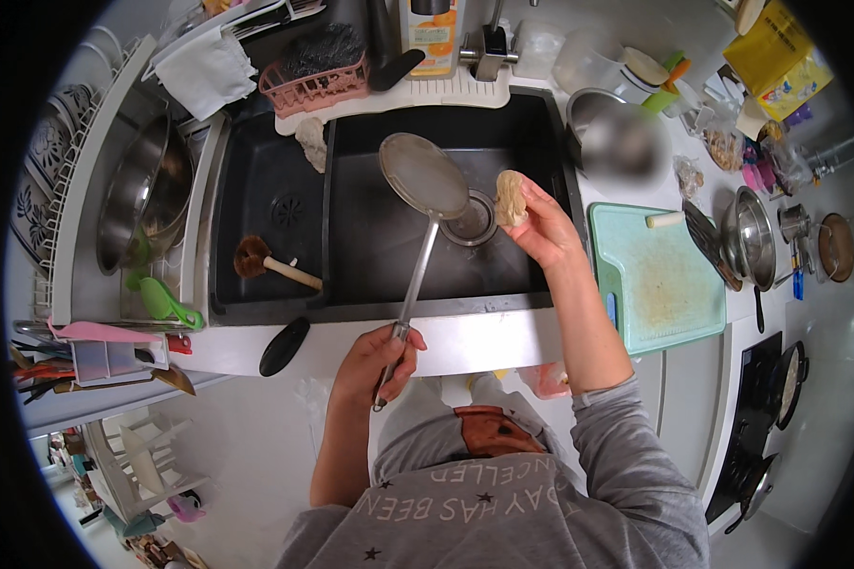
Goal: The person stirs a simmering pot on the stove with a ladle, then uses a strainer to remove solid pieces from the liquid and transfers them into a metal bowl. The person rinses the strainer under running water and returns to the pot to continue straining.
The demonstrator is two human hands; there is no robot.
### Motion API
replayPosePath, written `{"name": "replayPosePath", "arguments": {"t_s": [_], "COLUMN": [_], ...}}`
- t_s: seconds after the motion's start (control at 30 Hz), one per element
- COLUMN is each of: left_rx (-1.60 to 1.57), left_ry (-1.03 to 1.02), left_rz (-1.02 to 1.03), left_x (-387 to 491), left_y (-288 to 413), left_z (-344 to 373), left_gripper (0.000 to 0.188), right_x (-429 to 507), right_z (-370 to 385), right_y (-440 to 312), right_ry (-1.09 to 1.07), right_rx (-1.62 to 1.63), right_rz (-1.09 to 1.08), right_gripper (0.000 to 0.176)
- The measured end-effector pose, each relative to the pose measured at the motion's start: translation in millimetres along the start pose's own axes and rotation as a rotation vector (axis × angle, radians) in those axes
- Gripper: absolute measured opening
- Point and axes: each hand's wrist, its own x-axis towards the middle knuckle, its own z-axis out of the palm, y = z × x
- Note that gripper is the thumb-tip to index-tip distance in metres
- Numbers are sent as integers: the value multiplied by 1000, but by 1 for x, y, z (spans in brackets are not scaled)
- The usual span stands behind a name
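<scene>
My left hand grips the steel handle of a round skimmer, which looks like fine mesh. Its head is raised over the large basin of a black double sink. Held in my right hand is a crumpled beige scrubbing pad or cloth, just right of the skimmer's head and apart from it. Below both lies the sink drain. A brush with brown bristles and a wooden handle rests in the smaller left basin. Another pale cloth hangs over the divider.
A green cutting board lies right of the sink, with a pale stick-shaped piece on it. Behind the basin stand a faucet, a detergent bottle and a pink basket. A black oval object sits on the front ledge.
</scene>
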Motion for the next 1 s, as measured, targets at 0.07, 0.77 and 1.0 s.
{"name": "replayPosePath", "arguments": {"t_s": [0.07, 0.77, 1.0], "left_rx": [0, 147, 116], "left_ry": [-30, 19, 105], "left_rz": [9, -24, -71], "left_x": [-2, 5, 12], "left_y": [-1, 11, 5], "left_z": [-2, 7, 18], "left_gripper": [38, 32, 34], "right_x": [-5, 1, 16], "right_z": [-1, 106, 89], "right_y": [-7, -3, -2], "right_ry": [-10, -105, -10], "right_rx": [-81, -1397, -1413], "right_rz": [-65, -690, -567], "right_gripper": [31, 25, 17]}}
